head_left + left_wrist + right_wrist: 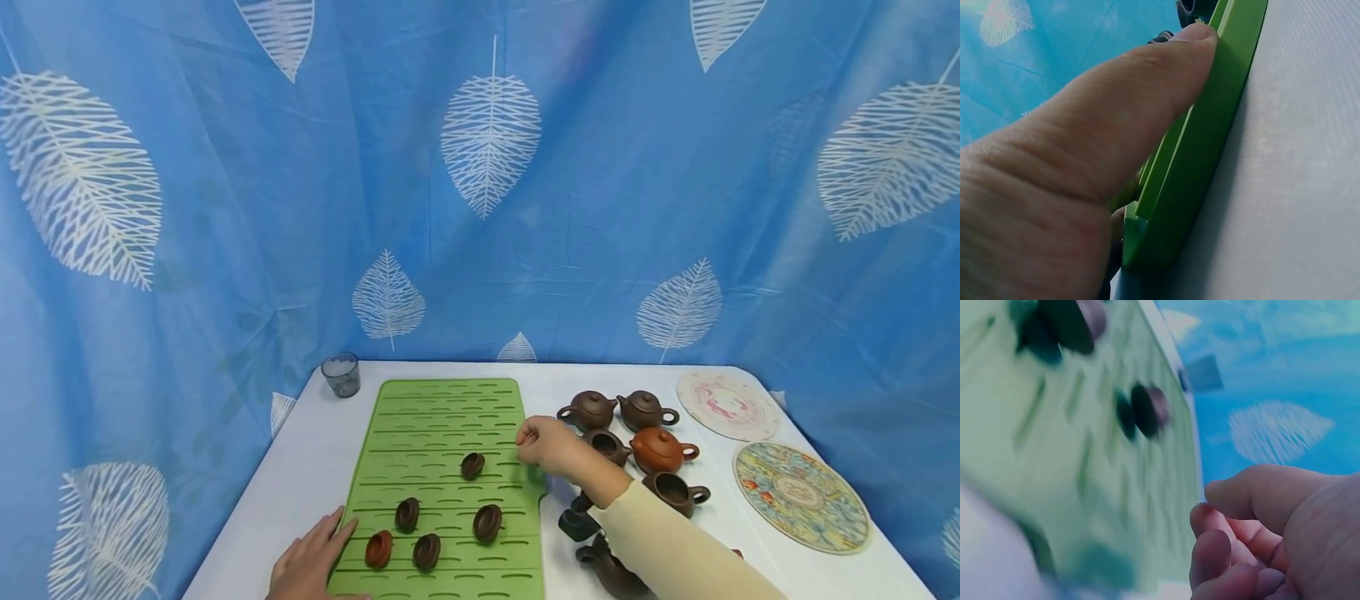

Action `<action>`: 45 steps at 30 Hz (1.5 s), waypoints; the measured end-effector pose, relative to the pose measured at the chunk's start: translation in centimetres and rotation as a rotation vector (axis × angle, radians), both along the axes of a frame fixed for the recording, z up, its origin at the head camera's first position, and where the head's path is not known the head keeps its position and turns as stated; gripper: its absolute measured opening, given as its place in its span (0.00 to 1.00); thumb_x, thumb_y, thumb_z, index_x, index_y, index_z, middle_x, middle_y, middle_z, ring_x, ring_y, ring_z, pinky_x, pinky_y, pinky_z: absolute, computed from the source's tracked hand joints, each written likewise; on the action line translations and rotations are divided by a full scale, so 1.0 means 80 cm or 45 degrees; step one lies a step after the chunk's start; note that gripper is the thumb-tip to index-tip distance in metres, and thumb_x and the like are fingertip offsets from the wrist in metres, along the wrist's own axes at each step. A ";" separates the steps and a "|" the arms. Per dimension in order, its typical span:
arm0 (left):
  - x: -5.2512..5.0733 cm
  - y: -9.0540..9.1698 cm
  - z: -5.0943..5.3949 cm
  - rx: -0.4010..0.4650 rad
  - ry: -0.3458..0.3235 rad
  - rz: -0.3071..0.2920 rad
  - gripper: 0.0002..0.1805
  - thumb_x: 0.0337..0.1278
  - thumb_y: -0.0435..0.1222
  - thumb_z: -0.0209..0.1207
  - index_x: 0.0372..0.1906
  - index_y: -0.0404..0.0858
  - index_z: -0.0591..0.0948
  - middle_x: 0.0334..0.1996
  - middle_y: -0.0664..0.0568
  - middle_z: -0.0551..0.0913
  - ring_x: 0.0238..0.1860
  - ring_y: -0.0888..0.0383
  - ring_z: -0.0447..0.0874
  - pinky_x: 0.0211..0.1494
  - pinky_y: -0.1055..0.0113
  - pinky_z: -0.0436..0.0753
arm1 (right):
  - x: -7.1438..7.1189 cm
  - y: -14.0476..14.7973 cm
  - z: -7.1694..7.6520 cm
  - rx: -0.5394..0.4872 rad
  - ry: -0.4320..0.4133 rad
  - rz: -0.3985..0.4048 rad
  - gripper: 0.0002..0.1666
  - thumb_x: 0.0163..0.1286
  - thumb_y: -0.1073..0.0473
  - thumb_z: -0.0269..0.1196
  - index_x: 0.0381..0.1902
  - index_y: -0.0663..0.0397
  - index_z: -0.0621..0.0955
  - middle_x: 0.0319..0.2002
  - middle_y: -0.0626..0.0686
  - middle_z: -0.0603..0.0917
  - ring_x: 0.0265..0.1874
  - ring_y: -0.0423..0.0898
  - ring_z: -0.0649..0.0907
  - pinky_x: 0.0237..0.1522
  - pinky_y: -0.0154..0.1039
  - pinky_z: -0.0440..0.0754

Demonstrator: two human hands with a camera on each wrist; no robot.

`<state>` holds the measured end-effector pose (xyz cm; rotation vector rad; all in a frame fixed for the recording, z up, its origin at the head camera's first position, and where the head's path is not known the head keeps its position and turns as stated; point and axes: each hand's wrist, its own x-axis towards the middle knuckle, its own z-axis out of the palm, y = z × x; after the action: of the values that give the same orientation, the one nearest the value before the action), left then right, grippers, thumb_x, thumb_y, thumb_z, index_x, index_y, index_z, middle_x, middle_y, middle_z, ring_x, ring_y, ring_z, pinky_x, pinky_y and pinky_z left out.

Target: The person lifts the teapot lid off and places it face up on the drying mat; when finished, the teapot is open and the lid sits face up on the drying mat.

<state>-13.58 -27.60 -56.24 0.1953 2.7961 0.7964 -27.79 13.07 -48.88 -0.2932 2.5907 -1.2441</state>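
Observation:
A green slatted mat (450, 417) lies on the white table. Its front half carries several small teapot lids, among them a dark brown lid (472, 466), a larger brown lid (487, 522) and a reddish lid (378, 549). They lie tilted with their hollow undersides showing. My left hand (309, 560) rests against the mat's left edge, its thumb (1172, 69) lying on the rim. Over the mat's right edge hovers my right hand (551, 446), fingers curled and thumb close to them. Nothing shows between those fingertips (1216, 544).
Right of the mat stand several teapots: a lidded brown teapot (590, 410), a reddish teapot (660, 450) and a lidless one (675, 492) among them. My right sleeve (667, 542) partly covers this group. Two round patterned mats (802, 497) lie farther right. A glass (342, 375) stands back left.

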 end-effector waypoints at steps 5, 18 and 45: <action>0.001 0.001 0.002 0.011 0.000 -0.003 0.60 0.47 0.68 0.72 0.78 0.34 0.69 0.79 0.31 0.61 0.76 0.24 0.59 0.76 0.17 0.56 | -0.005 0.067 0.025 0.147 0.100 -0.090 0.07 0.62 0.65 0.70 0.38 0.57 0.84 0.31 0.49 0.83 0.29 0.44 0.79 0.26 0.34 0.79; 0.000 0.001 0.000 0.002 -0.013 0.012 0.57 0.50 0.68 0.70 0.77 0.34 0.70 0.79 0.31 0.61 0.77 0.24 0.58 0.78 0.18 0.56 | 0.005 0.205 0.050 0.397 0.193 -0.157 0.10 0.67 0.63 0.67 0.45 0.60 0.82 0.38 0.54 0.85 0.38 0.50 0.82 0.36 0.43 0.85; -0.002 -0.003 -0.001 0.002 -0.033 0.030 0.59 0.48 0.69 0.71 0.78 0.36 0.70 0.80 0.33 0.61 0.77 0.25 0.58 0.76 0.17 0.56 | 0.018 0.240 0.037 0.578 0.226 -0.138 0.07 0.72 0.67 0.65 0.46 0.62 0.86 0.36 0.54 0.85 0.35 0.50 0.81 0.32 0.46 0.87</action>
<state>-13.74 -27.83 -56.35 0.1514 2.7785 0.8004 -26.36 32.27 -45.94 -0.1808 2.9790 -0.6483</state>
